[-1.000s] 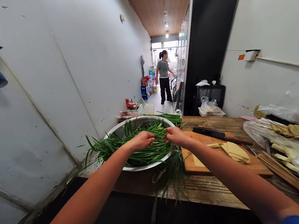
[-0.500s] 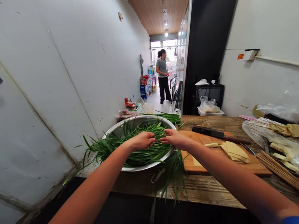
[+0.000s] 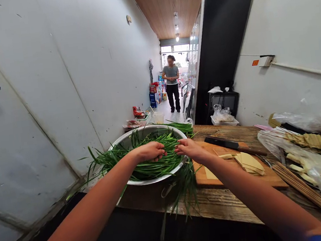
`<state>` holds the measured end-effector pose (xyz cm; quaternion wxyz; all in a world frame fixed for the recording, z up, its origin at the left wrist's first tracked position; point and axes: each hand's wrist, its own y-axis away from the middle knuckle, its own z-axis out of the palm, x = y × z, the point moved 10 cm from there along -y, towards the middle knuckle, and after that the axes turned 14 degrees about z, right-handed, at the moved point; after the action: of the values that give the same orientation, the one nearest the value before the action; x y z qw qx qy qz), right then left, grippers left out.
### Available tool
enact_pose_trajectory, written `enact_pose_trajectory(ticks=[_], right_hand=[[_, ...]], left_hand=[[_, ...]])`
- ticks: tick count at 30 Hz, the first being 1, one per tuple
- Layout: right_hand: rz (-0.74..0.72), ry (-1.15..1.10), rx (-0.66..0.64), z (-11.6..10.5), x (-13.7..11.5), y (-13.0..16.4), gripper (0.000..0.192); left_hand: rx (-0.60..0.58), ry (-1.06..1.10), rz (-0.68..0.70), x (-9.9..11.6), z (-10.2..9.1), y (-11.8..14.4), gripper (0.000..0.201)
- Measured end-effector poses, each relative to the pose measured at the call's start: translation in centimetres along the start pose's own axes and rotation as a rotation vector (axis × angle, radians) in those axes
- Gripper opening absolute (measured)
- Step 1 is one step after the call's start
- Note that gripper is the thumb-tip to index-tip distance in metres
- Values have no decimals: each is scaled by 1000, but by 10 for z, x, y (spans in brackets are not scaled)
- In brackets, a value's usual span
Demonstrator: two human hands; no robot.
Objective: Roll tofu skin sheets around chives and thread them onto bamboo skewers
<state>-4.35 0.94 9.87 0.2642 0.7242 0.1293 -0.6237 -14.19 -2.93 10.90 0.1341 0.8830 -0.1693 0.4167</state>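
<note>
Both hands are in the middle of the frame, over a big round metal bowl point(image 3: 128, 139) full of long green chives point(image 3: 154, 165). The left hand point(image 3: 150, 151) is curled, its fingers pinching some of the chives. The right hand point(image 3: 189, 148) is just beside it, and its fingers pinch the same bunch. The two hands almost touch.

The bowl sits on a worn wooden bench point(image 3: 225, 130). Some chives hang over the bowl's rim and down the front edge of the bench. Right of the bowl lies an orange wooden cutting board point(image 3: 204, 177) with pale yellow flat slices point(image 3: 249, 162) on it and a dark cleaver point(image 3: 227, 144) at its far edge. At the lower right lies a bundle of thin bamboo sticks point(image 3: 307, 190). Far down the hallway stands a person in a grey shirt point(image 3: 171, 82).
</note>
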Motion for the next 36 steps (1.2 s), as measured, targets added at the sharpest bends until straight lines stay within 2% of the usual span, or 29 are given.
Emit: enact_pose_trajectory(ticks=[3,5,7,9,11,14,16,18,20,24,28,30,33,36], right_hand=[[-9,140,64,-5,1,0,10],[-63,319,207,-21,-8,4,19],[-252,553,347,-32,-32,19,40],[-505,817,397,-24,-56,41,55],[-661,1085,379,-10,-66,57,50],[-621,1422,355,-7,-60,63,21],[-566,1559,323,-18,-51,70,21],[-558,1621,306,-36,-41,87,20],[-571,1645,331,-58,-30,114,20],[-576,1665,459,-93,0,175,20],[-601,1629,508,-102,32,224,21],[-590,1552,553,-110,43,244,22],[-507,1276,729,-140,56,280,29],[-349,758,984,-184,90,319,49]], left_hand=[[-8,-19,4,6,3,-3,15],[-2,-72,1,11,1,-4,14],[1,-168,11,21,-3,-7,14],[-8,-266,47,34,-4,-13,14],[-26,-352,95,51,-1,-22,14],[-65,-441,182,78,12,-40,15],[-102,-445,236,97,28,-51,19],[-166,-415,290,116,52,-59,26],[-213,-409,348,137,80,-63,30],[-155,-429,424,172,133,-65,23],[-305,-242,368,174,202,-63,21],[-339,-185,367,174,228,-63,21],[-311,-154,395,172,252,-63,21],[-294,-39,343,155,273,-64,24]])
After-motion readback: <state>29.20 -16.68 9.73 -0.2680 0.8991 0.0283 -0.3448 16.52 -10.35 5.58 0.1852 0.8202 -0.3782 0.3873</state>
